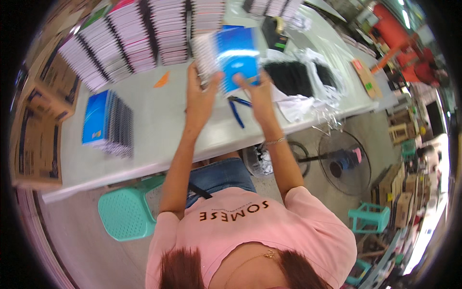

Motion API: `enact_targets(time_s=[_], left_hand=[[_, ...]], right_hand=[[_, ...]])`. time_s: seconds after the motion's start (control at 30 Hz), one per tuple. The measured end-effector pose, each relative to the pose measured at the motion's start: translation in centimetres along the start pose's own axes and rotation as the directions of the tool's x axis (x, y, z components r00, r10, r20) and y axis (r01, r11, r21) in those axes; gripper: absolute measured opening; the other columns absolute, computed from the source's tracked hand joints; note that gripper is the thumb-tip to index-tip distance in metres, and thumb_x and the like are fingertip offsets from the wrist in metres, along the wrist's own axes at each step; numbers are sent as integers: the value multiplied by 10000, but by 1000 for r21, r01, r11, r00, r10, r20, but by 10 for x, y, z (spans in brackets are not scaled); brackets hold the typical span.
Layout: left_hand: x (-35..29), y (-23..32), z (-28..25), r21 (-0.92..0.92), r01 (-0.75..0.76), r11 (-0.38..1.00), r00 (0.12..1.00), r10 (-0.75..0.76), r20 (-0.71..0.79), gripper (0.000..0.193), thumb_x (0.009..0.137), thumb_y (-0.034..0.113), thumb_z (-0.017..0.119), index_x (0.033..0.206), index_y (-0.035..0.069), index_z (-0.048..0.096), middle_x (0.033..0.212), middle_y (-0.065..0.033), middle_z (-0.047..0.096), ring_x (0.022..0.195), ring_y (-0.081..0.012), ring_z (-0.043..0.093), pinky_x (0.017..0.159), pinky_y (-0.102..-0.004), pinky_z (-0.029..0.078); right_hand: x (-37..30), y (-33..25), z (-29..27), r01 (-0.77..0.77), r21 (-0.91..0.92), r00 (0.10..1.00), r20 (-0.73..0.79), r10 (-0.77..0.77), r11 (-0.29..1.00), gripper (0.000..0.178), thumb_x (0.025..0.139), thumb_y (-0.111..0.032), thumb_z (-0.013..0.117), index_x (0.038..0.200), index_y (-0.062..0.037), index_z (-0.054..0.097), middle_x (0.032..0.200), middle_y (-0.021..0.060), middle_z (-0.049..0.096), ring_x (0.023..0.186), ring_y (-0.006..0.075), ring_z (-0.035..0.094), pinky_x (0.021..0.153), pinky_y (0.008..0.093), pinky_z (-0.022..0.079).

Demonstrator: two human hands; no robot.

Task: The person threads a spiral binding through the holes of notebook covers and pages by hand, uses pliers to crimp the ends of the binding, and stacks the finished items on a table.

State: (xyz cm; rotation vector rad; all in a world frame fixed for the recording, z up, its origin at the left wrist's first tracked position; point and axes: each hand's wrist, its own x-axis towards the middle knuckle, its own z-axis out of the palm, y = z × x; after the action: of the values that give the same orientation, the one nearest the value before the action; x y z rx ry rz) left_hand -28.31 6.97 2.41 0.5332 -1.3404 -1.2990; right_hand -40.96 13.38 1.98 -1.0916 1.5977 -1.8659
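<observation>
Above the white table [159, 130], I hold a blue-covered notebook [236, 58] between both hands, its white pages blurred on the left side. My left hand [199, 94] is closed on the page side. My right hand [260, 96] grips the lower right of the cover, thumb on its front. A pair of blue-handled pliers [236, 113] lies on the table just below the notebook. Beside my right hand, a bundle of black binding wire [288, 78] rests in white wrapping [322, 79]. To the left stands a stack of blue spiral notebooks [103, 120].
Tall rows of notebooks [130, 36] line the table's far side, near an orange scrap [162, 80]. Cartons [41, 139] stand at the left end. A green stool [126, 214] is below the table's front edge; a fan [344, 163] stands at the right.
</observation>
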Motion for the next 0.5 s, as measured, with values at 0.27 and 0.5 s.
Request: enact_targets(time_s=[0.27, 0.5], left_hand=[[-8, 35, -86, 511, -9, 859, 959, -139, 249, 393, 923, 159, 623, 1259, -13, 512, 1152, -121, 619, 1025, -199, 594, 892, -323, 463], [-32, 64, -100, 936, -297, 187, 841, -413, 349, 297, 857, 35, 560, 1145, 106, 574, 1101, -133, 571, 1057, -260, 565, 1094, -463, 255]], right_hand=[[81, 27, -143, 206, -506, 897, -244, -368, 837, 227, 881, -164, 659, 1076, -54, 617, 858, 62, 601, 758, 169, 587, 703, 304, 469], [185, 141, -389, -171, -977, 923, -203, -326, 124, 367, 735, -333, 725, 1003, -84, 692, 949, 137, 701, 924, 327, 655, 805, 430, 500]])
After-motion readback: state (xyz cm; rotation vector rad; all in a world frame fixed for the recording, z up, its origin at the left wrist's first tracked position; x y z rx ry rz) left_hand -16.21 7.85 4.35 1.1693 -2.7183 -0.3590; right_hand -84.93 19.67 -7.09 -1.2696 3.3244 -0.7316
